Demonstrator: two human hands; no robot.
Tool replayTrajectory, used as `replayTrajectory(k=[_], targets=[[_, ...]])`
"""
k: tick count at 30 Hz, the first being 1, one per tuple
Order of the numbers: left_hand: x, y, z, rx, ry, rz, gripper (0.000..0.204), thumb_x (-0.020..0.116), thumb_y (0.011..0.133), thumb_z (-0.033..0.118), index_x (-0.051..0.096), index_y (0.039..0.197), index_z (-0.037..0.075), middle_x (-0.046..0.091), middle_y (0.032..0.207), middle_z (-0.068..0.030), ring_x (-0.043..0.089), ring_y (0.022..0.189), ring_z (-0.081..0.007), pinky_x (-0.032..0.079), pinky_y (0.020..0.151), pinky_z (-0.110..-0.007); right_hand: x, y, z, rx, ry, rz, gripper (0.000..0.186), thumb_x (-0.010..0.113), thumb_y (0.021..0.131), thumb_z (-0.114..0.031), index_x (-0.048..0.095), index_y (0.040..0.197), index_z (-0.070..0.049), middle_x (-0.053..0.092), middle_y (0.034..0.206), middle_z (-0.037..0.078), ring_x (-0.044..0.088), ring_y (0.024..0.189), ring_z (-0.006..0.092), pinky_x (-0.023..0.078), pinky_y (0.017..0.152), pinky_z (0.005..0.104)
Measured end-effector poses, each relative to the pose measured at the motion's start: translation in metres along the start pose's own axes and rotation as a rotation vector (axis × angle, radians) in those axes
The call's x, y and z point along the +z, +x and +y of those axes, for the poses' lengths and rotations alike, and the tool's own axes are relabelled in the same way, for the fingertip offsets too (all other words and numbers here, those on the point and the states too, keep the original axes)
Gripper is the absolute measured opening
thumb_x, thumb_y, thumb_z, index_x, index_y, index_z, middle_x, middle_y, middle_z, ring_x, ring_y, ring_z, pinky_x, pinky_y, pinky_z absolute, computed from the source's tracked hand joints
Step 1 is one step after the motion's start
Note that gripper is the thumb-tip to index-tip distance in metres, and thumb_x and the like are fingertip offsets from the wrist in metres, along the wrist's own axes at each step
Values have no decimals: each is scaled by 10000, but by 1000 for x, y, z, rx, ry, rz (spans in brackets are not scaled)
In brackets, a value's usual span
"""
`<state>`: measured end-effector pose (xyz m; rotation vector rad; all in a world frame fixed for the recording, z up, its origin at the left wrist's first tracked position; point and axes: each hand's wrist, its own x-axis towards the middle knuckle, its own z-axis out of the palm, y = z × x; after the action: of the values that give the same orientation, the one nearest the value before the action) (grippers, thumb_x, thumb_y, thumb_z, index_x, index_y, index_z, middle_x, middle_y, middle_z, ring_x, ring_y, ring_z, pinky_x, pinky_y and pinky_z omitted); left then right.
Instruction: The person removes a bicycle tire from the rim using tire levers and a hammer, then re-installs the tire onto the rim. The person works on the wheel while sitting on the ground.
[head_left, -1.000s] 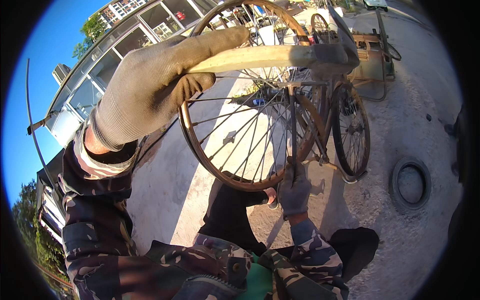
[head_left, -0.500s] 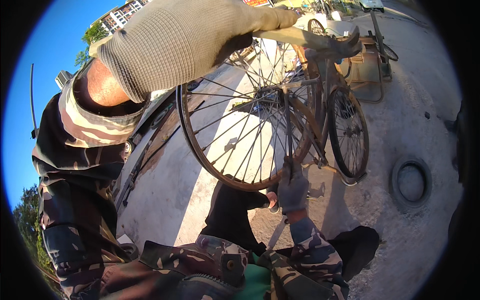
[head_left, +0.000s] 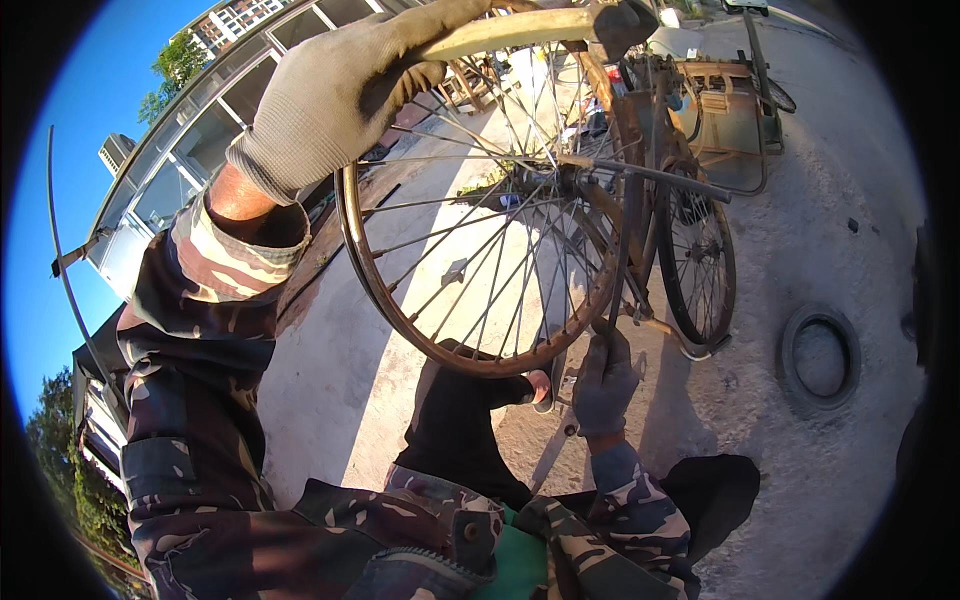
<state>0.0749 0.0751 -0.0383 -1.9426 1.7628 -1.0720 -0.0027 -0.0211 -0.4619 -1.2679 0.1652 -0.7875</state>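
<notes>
Here, wooden-handled tool (head_left: 515, 33) in left hand (head_left: 335, 100), metal bar (head_left: 622, 258) in right hand (head_left: 605, 388).

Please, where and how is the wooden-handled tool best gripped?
Probably by its pale handle, coming from the left, as the left hand does: the handle is long and narrow, and the bulky dark head sits at its right end.

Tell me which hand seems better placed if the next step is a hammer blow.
Probably the left hand: it grips the hammer, held high. The right hand sits lower, occupied with a T-shaped tool by the wheel.
</notes>
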Motion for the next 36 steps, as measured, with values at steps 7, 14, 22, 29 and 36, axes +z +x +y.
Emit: replayTrajectory(k=[7,14,22,29,36], targets=[[-12,-28,0,-318,-437,-91,624,621,1054,460,533,1549,92,649,865,7,587,674,-65,441,554,-220,-2,-4,8,30,117,20,288,542,1111,-123,657,1344,0,527,723,-74,427,573,-8,336,499,207],[-29,-60,50,-784,-953,-107,587,758,979,207,552,1441,-91,751,861,-133,740,704,-136,518,492,-185,-6,3,-4,5,89,-2,286,531,1113,-126,654,1337,3,495,698,-80,400,555,-14,318,489,203],[-36,-68,48,-701,-935,-38,698,758,980,331,508,1479,-88,741,878,-128,756,770,-143,535,503,-184,-1,4,-5,30,105,-8,282,527,1116,-132,655,1332,-5,481,674,-89,394,538,-18,298,480,200],[-26,-72,33,-679,-930,-4,646,752,994,268,516,1481,-85,737,887,-112,741,760,-127,508,516,-172,-2,4,-4,59,140,-25,286,526,1115,-131,650,1342,-8,483,689,-90,384,540,-17,293,477,204],[-26,-81,51,-819,-968,7,633,786,968,250,549,1430,-113,756,893,-155,748,749,-150,517,518,-184,-4,4,-1,11,115,-27,287,513,1120,-132,638,1349,-11,470,689,-89,373,530,-17,286,466,204]])
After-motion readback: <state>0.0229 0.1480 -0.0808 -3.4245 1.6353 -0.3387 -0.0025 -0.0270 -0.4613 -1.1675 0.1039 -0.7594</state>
